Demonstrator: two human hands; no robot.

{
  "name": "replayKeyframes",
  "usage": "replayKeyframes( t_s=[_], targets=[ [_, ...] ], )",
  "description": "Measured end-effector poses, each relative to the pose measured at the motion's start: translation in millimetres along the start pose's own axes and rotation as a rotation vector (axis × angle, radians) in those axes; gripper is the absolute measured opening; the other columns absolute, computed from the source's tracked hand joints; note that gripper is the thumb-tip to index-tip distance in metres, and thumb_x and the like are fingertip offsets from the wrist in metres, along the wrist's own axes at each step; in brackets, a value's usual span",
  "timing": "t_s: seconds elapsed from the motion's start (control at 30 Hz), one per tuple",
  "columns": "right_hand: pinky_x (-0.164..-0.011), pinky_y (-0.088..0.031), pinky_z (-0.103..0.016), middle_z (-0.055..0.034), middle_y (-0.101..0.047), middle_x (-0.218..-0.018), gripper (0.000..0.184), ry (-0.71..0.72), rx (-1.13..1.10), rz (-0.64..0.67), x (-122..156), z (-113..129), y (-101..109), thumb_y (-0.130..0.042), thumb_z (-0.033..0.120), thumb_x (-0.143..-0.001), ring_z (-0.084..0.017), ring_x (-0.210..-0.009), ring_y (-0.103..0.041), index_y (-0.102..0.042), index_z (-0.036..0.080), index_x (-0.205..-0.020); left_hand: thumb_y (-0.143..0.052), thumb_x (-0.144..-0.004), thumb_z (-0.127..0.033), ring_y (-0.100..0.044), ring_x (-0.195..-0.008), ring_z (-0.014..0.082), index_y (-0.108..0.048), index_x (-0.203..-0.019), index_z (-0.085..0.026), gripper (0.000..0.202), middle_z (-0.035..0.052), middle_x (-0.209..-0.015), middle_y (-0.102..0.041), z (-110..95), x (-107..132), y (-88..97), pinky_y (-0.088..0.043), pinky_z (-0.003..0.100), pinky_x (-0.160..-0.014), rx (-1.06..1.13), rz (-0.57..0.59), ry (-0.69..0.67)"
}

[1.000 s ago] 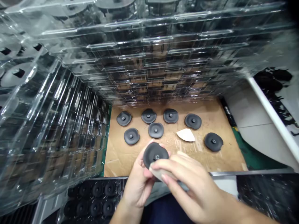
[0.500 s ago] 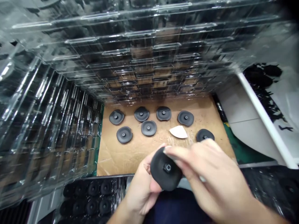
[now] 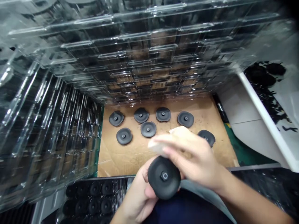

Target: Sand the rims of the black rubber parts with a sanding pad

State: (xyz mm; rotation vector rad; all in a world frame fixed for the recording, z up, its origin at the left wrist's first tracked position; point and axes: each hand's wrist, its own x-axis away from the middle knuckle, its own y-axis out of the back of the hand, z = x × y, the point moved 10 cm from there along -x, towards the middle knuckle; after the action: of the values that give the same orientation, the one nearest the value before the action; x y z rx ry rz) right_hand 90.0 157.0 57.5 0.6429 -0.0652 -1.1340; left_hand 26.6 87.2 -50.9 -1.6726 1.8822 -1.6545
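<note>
My left hand is closed around a black rounded disc, gripping its edge. The disc's face is up, with a small raised hub at its centre. Just above its upper edge is my right hand, blurred, with its fingers pinched together on a pale, flat-looking piece too smeared to name. Beyond the hands, several similar discs lie hub-up on a cardboard sheet, among them one near the middle and one at the right. A white pointed piece is mostly covered by my right hand.
Stacked clear plastic trays rise behind the cardboard, and another stack stands at the left. A tray of black discs sits at lower left. On the right are a white panel edge, a dark pen-like object and black scraps.
My right hand has moved up and left off the held disc's upper edge, now covering most of the white pointed piece. The disc in my left hand has shifted slightly down.
</note>
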Motion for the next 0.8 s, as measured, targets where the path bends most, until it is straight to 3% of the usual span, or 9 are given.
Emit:
replayKeyframes(
  t_s=[0.1, 0.23, 0.33, 0.43, 0.57, 0.7, 0.8],
  targets=[
    [-0.067, -0.051, -0.024, -0.0012, -0.069, -0.097, 0.021, -0.342, -0.013, -0.038, 19.8, -66.2, -3.5, -0.049, 0.025, -0.09, -0.014, -0.082, -0.064, -0.064, 0.022, -0.104, -0.08, -0.054, -0.037, -0.067, -0.093, 0.0243, -0.061, -0.111, -0.032, 0.06, 0.0044, -0.108, -0.068, 0.5, 5.7, -5.6, -0.056, 0.027, -0.071, 0.118, 0.055, 0.045],
    [-0.072, -0.054, -0.033, -0.008, -0.065, -0.095, 0.029, -0.377, 0.117, 0.059, 56.9, -100.6, -39.9, -0.043, 0.026, -0.091, -0.019, -0.081, -0.063, -0.066, 0.019, -0.106, -0.079, -0.057, -0.032, -0.063, -0.104, 0.0276, -0.062, -0.109, -0.034, 0.055, 0.0028, -0.115, -0.066, -1.2, 7.3, 4.6, -0.056, 0.031, -0.077, 0.183, 0.02, 0.055],
    [-0.081, -0.051, -0.041, -0.0148, -0.054, -0.118, 0.035, -0.366, 0.216, 0.024, 80.0, -106.0, -54.8, -0.04, 0.024, -0.091, -0.02, -0.085, -0.059, -0.061, 0.018, -0.118, -0.08, -0.056, -0.03, -0.062, -0.106, 0.0284, -0.063, -0.109, -0.032, 0.056, 0.0043, -0.117, -0.066, -0.9, 6.4, 13.4, -0.055, 0.034, -0.082, 0.212, -0.022, 0.057],
    [-0.077, -0.052, -0.043, -0.0159, -0.049, -0.125, 0.037, -0.342, 0.288, 0.027, 87.9, -106.2, -62.2, -0.046, 0.027, -0.089, -0.02, -0.079, -0.056, -0.056, 0.021, -0.124, -0.075, -0.062, -0.034, -0.06, -0.109, 0.0293, -0.064, -0.11, -0.031, 0.049, 0.0057, -0.119, -0.065, -2.6, 5.1, 18.2, -0.054, 0.034, -0.085, 0.245, -0.049, 0.039],
    [-0.072, -0.053, -0.044, -0.0184, -0.053, -0.116, 0.035, -0.316, 0.329, 0.002, 78.0, -108.8, -57.6, -0.042, 0.024, -0.09, -0.022, -0.078, -0.057, -0.058, 0.017, -0.12, -0.066, -0.071, -0.039, -0.058, -0.113, 0.0271, -0.061, -0.115, -0.033, 0.044, 0.0048, -0.12, -0.065, -6.8, 3.0, 24.1, -0.052, 0.032, -0.089, 0.266, -0.075, -0.01],
    [-0.076, -0.054, -0.035, -0.0118, -0.062, -0.102, 0.031, -0.273, 0.242, 0.015, 71.7, -97.7, -59.5, -0.041, 0.021, -0.092, -0.02, -0.087, -0.061, -0.056, 0.017, -0.119, -0.066, -0.072, -0.039, -0.058, -0.113, 0.0261, -0.055, -0.122, -0.033, 0.051, 0.0047, -0.118, -0.066, -8.8, 4.0, 31.9, -0.049, 0.035, -0.095, 0.261, -0.133, -0.036],
    [-0.071, -0.054, -0.028, -0.006, -0.067, -0.091, 0.025, -0.229, 0.156, 0.044, 74.9, -83.8, -66.1, -0.044, 0.021, -0.091, -0.016, -0.079, -0.063, -0.059, 0.021, -0.112, -0.069, -0.07, -0.036, -0.057, -0.114, 0.0264, -0.059, -0.118, -0.032, 0.048, 0.0043, -0.117, -0.067, -13.7, 6.0, 35.1, -0.046, 0.039, -0.099, 0.253, -0.167, -0.086]
  ],
)
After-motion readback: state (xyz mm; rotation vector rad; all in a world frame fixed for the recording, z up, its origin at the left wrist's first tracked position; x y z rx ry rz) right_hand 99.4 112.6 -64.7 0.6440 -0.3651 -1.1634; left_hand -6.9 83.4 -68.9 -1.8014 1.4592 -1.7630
